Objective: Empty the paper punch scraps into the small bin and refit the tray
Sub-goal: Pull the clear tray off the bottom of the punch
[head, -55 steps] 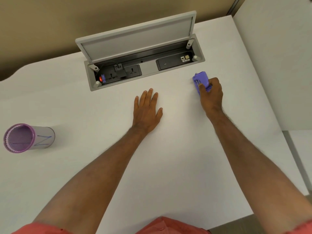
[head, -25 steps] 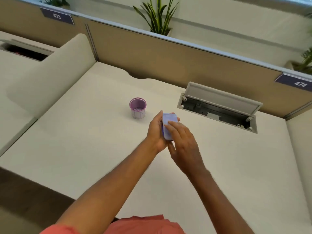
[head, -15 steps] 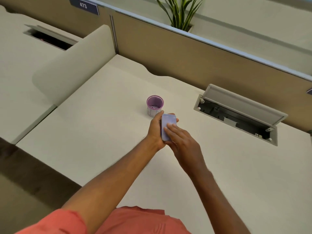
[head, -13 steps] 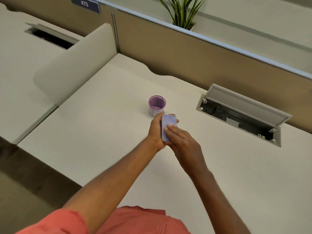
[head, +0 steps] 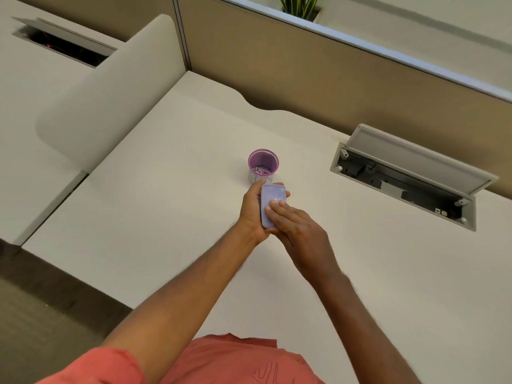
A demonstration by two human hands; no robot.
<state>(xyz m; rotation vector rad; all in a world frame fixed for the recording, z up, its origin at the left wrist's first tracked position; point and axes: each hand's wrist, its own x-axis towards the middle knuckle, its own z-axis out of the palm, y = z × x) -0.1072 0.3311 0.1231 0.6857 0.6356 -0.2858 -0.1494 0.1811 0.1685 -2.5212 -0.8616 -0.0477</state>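
Note:
The lilac paper punch is turned underside up, its flat tray face towards me. My left hand cups it from the left and below. The fingers of my right hand lie flat on the near half of that face. Just beyond the punch stands the small purple bin, upright on the white desk, with paper scraps lying in its bottom. The punch is held close to the bin's near side, slightly lower than its rim in the view.
An open cable hatch with its lid raised is set into the desk to the right. A padded divider bounds the desk on the left, a tan partition at the back. The desk's near left edge drops to carpet.
My right hand lifted the punch from the far right of the desk and brought it to my left hand near the bin. Over the last half second both hands hold still; only the camera shifted.

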